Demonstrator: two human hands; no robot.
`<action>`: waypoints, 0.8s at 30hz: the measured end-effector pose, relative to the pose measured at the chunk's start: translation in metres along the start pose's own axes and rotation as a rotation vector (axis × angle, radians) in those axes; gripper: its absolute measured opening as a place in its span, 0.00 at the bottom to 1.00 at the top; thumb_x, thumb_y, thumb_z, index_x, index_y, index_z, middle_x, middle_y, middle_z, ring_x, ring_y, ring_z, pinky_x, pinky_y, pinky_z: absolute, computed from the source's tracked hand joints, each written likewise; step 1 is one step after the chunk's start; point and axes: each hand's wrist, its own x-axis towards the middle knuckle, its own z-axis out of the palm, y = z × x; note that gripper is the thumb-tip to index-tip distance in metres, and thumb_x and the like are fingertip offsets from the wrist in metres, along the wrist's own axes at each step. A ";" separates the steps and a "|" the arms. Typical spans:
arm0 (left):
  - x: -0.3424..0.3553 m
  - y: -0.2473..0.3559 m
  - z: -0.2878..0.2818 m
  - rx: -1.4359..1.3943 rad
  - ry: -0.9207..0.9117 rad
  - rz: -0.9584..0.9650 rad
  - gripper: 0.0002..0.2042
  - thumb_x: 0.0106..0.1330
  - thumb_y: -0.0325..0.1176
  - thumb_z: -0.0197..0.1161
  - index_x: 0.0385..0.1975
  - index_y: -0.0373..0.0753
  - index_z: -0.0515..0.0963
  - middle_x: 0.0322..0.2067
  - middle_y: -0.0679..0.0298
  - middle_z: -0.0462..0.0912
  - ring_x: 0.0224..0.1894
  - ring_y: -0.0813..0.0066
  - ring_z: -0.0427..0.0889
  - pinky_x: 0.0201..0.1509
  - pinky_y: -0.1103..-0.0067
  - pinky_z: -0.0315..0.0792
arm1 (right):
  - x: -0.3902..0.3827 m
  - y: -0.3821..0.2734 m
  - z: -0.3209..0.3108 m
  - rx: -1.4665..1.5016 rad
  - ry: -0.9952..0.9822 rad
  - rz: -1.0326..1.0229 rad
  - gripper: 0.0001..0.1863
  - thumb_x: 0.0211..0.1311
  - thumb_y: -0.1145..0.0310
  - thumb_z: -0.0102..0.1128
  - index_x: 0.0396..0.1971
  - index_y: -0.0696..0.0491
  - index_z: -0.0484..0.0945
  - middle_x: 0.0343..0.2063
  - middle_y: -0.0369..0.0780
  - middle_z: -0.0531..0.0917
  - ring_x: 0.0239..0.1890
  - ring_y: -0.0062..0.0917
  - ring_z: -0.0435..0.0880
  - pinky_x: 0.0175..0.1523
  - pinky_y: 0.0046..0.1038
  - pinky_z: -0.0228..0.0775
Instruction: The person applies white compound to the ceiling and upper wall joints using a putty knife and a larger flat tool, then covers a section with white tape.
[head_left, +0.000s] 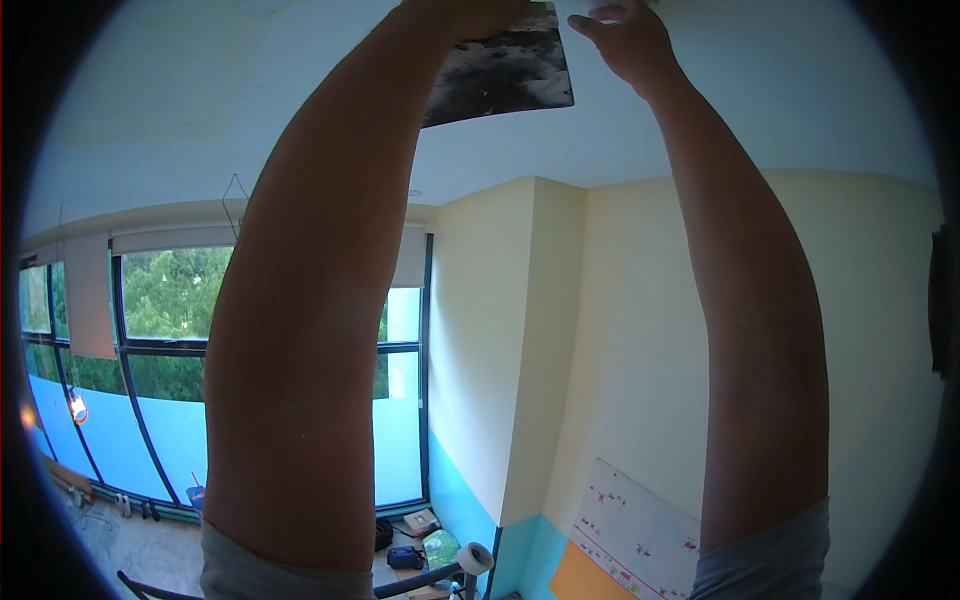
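Both my arms reach up toward a pale ceiling [780,100]. A mottled dark rectangle [500,80] at the top centre looks like an opening in it. My left hand [478,16] is at the rectangle's upper edge, mostly cut off by the frame, its fingers unclear. Just right of the rectangle, my right hand [630,40] has its thumb stretched out, apart from its curled fingers, whose tips reach the frame's top.
A cream wall [640,300] with a corner column and a pinned chart [630,510]; tall windows [160,290] with hanging wires on the left. Below are bags [405,557] and a black curved rail with a white round end [475,557].
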 end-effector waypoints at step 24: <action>0.005 -0.010 -0.005 -0.083 0.063 0.030 0.27 0.66 0.32 0.54 0.67 0.42 0.61 0.46 0.39 0.81 0.51 0.45 0.81 0.56 0.60 0.74 | -0.005 -0.020 -0.001 0.003 -0.124 0.071 0.36 0.57 0.66 0.69 0.61 0.63 0.63 0.55 0.52 0.76 0.55 0.40 0.79 0.59 0.34 0.72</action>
